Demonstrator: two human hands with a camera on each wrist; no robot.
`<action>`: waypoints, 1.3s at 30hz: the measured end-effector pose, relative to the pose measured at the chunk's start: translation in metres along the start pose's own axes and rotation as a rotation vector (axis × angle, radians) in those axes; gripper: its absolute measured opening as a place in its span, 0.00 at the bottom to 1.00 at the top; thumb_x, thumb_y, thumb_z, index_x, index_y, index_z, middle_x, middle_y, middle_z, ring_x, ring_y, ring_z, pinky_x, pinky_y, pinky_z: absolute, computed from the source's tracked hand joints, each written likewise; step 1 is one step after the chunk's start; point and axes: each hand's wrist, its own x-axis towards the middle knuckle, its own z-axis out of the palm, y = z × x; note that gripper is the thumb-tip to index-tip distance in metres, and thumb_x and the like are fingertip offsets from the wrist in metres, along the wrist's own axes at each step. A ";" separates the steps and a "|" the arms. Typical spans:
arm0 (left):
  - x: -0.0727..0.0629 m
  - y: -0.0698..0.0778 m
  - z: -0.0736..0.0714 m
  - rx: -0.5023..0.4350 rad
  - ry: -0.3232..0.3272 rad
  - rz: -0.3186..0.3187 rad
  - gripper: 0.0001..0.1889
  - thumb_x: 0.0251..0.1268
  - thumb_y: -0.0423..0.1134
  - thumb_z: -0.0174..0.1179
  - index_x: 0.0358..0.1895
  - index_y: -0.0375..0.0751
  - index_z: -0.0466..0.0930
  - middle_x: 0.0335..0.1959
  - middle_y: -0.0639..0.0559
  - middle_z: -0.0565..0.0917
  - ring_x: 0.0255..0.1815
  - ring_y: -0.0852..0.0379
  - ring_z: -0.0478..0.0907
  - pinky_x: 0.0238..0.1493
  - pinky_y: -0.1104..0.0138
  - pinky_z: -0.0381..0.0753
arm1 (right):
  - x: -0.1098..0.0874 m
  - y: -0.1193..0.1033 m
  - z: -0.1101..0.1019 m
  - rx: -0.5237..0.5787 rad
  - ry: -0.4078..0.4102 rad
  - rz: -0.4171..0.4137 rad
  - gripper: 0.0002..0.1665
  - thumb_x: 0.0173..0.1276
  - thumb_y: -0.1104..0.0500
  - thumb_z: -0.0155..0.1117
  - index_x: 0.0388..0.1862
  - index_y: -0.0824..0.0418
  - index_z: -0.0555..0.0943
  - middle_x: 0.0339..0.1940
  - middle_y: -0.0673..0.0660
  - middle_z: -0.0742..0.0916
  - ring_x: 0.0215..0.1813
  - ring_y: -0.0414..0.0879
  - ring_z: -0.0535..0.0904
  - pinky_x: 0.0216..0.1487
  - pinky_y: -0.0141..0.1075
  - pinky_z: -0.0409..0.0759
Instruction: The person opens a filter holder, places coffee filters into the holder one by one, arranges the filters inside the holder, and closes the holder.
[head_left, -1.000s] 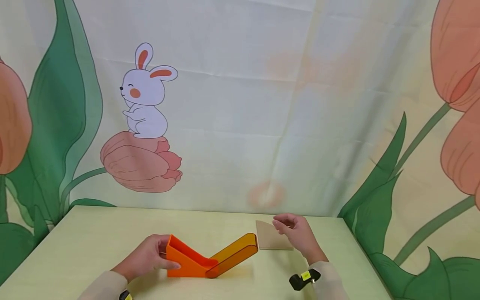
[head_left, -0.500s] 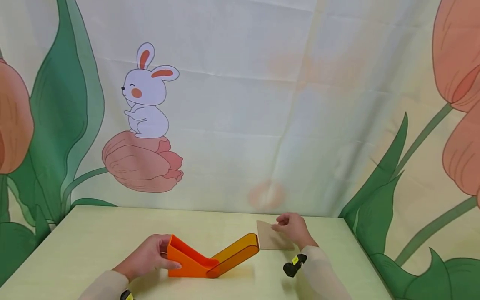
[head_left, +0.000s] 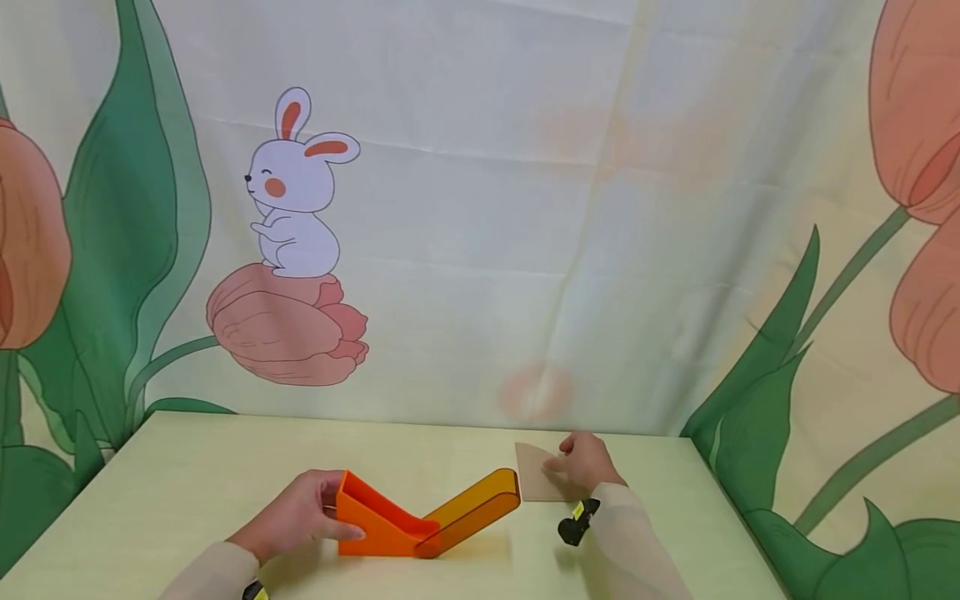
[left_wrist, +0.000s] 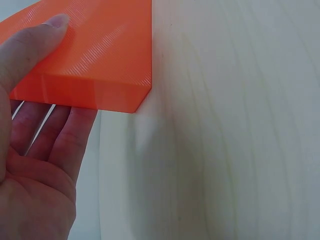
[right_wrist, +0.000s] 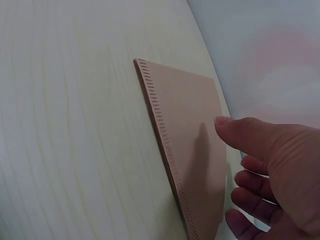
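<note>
Left hand point(head_left: 300, 517) clasps the tall end of an orange wedge-shaped case point(head_left: 384, 538), its interior mostly hidden. Mid-table, the case's long axis runs roughly parallel to the table point(head_left: 225, 458)'s far edge, its hinged amber lid point(head_left: 480, 504) slanting up rightward. Toward the far right corner, the right hand point(head_left: 590, 465), thumb and bent fingers apart, meets or overhangs a tan fan-shaped piece point(head_left: 532, 479).

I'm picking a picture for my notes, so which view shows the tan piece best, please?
The right wrist view: the tan piece appears large and close, its edge marks visible. The head view shows it small, partly behind the right hand; the left wrist view doesn't show it.
</note>
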 end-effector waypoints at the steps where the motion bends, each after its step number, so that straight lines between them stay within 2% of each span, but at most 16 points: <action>1: 0.000 0.000 0.000 -0.002 0.000 0.001 0.27 0.49 0.40 0.81 0.54 0.41 0.84 0.48 0.49 0.90 0.45 0.53 0.84 0.56 0.57 0.85 | 0.000 0.000 0.000 -0.012 -0.004 0.002 0.28 0.58 0.52 0.81 0.50 0.66 0.82 0.44 0.59 0.86 0.44 0.53 0.79 0.56 0.49 0.82; 8: -0.001 0.002 0.000 -0.006 0.003 0.001 0.26 0.49 0.40 0.80 0.54 0.40 0.84 0.49 0.49 0.89 0.46 0.53 0.84 0.56 0.57 0.86 | 0.001 0.001 0.003 -0.081 -0.002 -0.007 0.28 0.57 0.51 0.82 0.49 0.67 0.82 0.41 0.58 0.86 0.42 0.52 0.78 0.55 0.49 0.82; 20: 0.000 0.000 0.000 -0.008 0.000 0.007 0.26 0.49 0.40 0.80 0.54 0.41 0.84 0.48 0.49 0.90 0.46 0.53 0.84 0.56 0.57 0.85 | 0.000 -0.001 0.003 -0.068 -0.017 0.013 0.23 0.57 0.54 0.82 0.45 0.66 0.83 0.41 0.58 0.86 0.42 0.52 0.78 0.55 0.49 0.82; 33: 0.000 -0.001 -0.001 -0.006 -0.008 0.009 0.26 0.50 0.41 0.80 0.54 0.40 0.84 0.48 0.49 0.90 0.46 0.53 0.84 0.56 0.57 0.85 | -0.005 -0.005 0.002 -0.074 -0.037 0.023 0.23 0.57 0.55 0.81 0.45 0.66 0.83 0.40 0.58 0.86 0.42 0.52 0.78 0.53 0.48 0.82; 39: -0.001 0.000 -0.001 0.006 -0.004 -0.003 0.27 0.49 0.42 0.80 0.54 0.41 0.84 0.49 0.50 0.90 0.46 0.53 0.84 0.58 0.54 0.85 | -0.001 -0.001 0.004 -0.060 -0.044 0.041 0.23 0.58 0.55 0.82 0.46 0.65 0.83 0.40 0.58 0.85 0.41 0.52 0.78 0.52 0.47 0.83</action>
